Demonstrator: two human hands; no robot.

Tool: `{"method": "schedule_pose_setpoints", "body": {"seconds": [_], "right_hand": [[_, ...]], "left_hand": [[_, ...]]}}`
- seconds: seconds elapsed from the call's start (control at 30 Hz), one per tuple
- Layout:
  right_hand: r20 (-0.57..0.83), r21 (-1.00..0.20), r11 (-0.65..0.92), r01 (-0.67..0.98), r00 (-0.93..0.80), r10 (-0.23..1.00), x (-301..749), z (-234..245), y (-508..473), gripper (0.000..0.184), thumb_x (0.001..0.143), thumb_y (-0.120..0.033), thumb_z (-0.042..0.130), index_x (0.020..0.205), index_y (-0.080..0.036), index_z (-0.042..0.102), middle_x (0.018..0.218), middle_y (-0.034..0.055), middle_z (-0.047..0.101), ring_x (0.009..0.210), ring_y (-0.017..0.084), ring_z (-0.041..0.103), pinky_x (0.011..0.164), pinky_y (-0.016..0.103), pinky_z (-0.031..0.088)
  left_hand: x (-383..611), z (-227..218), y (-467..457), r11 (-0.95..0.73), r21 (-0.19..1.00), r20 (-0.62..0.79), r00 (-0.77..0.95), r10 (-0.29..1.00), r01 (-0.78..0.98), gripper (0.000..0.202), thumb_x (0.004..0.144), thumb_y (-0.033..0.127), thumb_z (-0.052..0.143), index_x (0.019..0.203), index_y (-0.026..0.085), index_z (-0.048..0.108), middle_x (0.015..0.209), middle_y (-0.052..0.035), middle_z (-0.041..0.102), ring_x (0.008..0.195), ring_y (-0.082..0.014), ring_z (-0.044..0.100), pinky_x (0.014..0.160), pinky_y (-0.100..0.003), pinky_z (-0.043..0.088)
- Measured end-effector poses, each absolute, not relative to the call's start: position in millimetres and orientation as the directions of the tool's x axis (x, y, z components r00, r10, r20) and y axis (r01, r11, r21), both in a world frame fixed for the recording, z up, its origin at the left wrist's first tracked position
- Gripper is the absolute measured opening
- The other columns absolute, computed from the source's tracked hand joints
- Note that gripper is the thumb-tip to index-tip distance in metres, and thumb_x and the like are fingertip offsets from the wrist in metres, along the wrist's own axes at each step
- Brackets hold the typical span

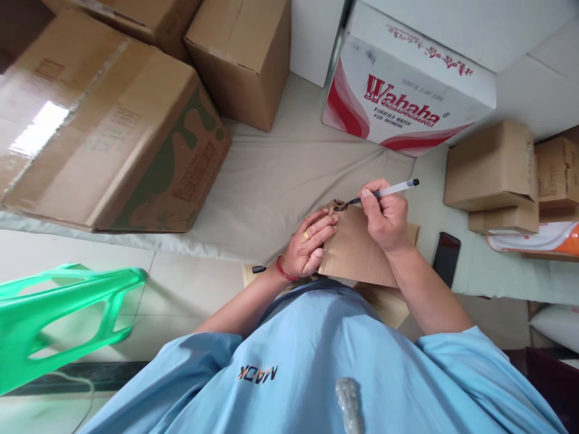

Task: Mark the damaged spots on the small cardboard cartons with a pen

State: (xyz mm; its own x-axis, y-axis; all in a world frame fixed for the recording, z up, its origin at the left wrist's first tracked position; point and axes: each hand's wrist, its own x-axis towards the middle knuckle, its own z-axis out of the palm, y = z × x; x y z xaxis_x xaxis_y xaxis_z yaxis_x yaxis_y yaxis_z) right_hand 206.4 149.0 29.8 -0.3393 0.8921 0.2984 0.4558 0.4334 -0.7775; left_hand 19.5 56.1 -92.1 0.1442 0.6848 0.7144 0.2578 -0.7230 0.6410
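My right hand point(384, 212) is closed around a pen point(398, 188) with a clear barrel and a black end. The pen's dark tip meets a small, dark brown, knobbly piece point(337, 206), whose exact kind I cannot make out. From the other side, the fingertips of my left hand point(310, 241) hold this piece at its left edge. The left palm and thumb rest by the left edge of a flat brown cardboard sheet point(357, 247), which lies under both hands at the near side of the table.
A cloth-covered table point(271, 175) spreads ahead. A large carton point(104, 132) stands at left, a Wahaha water box point(407, 90) at the back, smaller boxes point(488, 169) at right. A black phone point(446, 259) lies right of the sheet. A green plastic stool point(90, 289) is at lower left.
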Motion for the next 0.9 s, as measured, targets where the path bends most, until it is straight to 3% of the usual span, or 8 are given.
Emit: {"method": "schedule_pose_setpoints", "body": {"seconds": [0.13, 0.33, 0.5, 0.6, 0.67, 0.77, 0.83, 0.9], "right_hand": [[0.318, -0.746, 0.457, 0.484, -0.344, 0.883, 206, 29, 149, 0.037, 0.112, -0.051, 0.054, 0.090, -0.023, 0.065, 0.071, -0.0020, 0.060, 0.061, 0.013, 0.052, 0.064, 0.030, 0.043], [0.369, -0.819, 0.405, 0.406, -0.167, 0.914, 214, 24, 156, 0.033, 0.111, -0.055, 0.057, 0.104, -0.024, 0.066, 0.073, -0.0034, 0.057, 0.061, 0.012, 0.051, 0.061, 0.028, 0.040], [0.507, -0.834, 0.445, 0.326, 0.136, 0.851, 253, 43, 172, 0.023, 0.109, -0.051, 0.059, 0.115, -0.029, 0.060, 0.088, -0.0009, 0.067, 0.049, 0.009, 0.038, 0.049, 0.028, 0.027], [0.541, -0.801, 0.394, 0.450, 0.262, 0.799, 304, 45, 172, 0.017, 0.108, -0.045, 0.056, 0.114, -0.029, 0.060, 0.082, -0.0002, 0.067, 0.047, 0.011, 0.036, 0.049, 0.030, 0.027], [0.498, -0.723, 0.254, 0.642, 0.230, 0.836, 341, 37, 162, 0.021, 0.105, -0.044, 0.055, 0.114, -0.027, 0.063, 0.077, 0.0012, 0.068, 0.051, 0.015, 0.047, 0.056, 0.031, 0.037], [0.288, -0.448, 0.028, 0.893, 0.114, 0.951, 385, 12, 134, 0.030, 0.100, -0.040, 0.053, 0.114, -0.022, 0.072, 0.084, 0.0083, 0.075, 0.075, 0.024, 0.069, 0.074, 0.037, 0.051], [0.114, -0.285, -0.023, 0.958, 0.058, 0.992, 399, -8, 113, 0.035, 0.096, -0.035, 0.051, 0.114, -0.019, 0.076, 0.096, 0.0149, 0.079, 0.085, 0.028, 0.071, 0.079, 0.041, 0.052], [-0.009, -0.229, -0.015, 0.973, 0.014, 1.000, 402, -25, 96, 0.038, 0.092, -0.030, 0.051, 0.115, -0.017, 0.078, 0.107, 0.0190, 0.079, 0.092, 0.031, 0.071, 0.080, 0.042, 0.052]], "left_hand": [[20, -93, 56, -0.721, 0.649, 0.714, 0.131, 0.688, 0.243, 0.055, 0.116, 0.043, 0.034, 0.163, 0.019, 0.051, 0.156, -0.0219, 0.064, 0.158, -0.0385, 0.050, 0.122, -0.067, 0.050], [21, -93, 57, -0.727, 0.632, 0.722, 0.137, 0.678, 0.268, 0.055, 0.116, 0.042, 0.033, 0.162, 0.018, 0.051, 0.155, -0.0230, 0.064, 0.158, -0.0375, 0.050, 0.121, -0.067, 0.051], [21, -91, 55, -0.715, 0.642, 0.708, 0.142, 0.691, 0.277, 0.053, 0.116, 0.040, 0.034, 0.161, 0.018, 0.051, 0.157, -0.0225, 0.064, 0.157, -0.0356, 0.051, 0.124, -0.066, 0.050], [19, -87, 52, -0.692, 0.670, 0.681, 0.150, 0.717, 0.268, 0.052, 0.116, 0.039, 0.034, 0.162, 0.019, 0.051, 0.158, -0.0223, 0.062, 0.159, -0.0348, 0.049, 0.126, -0.064, 0.048], [16, -83, 49, -0.671, 0.686, 0.651, 0.175, 0.739, 0.281, 0.051, 0.116, 0.036, 0.036, 0.161, 0.019, 0.052, 0.161, -0.0227, 0.059, 0.159, -0.0345, 0.050, 0.126, -0.062, 0.049], [10, -71, 41, -0.597, 0.709, 0.590, 0.147, 0.794, 0.376, 0.048, 0.115, 0.036, 0.044, 0.158, 0.019, 0.052, 0.166, -0.0247, 0.052, 0.156, -0.0352, 0.053, 0.123, -0.058, 0.053], [9, -61, 35, -0.549, 0.700, 0.583, 0.077, 0.809, 0.457, 0.046, 0.113, 0.038, 0.050, 0.155, 0.018, 0.053, 0.163, -0.0257, 0.052, 0.152, -0.0355, 0.057, 0.118, -0.056, 0.057], [12, -47, 30, -0.544, 0.666, 0.621, 0.025, 0.783, 0.510, 0.041, 0.111, 0.034, 0.055, 0.148, 0.017, 0.058, 0.158, -0.0247, 0.055, 0.146, -0.0349, 0.060, 0.114, -0.054, 0.060]]}}
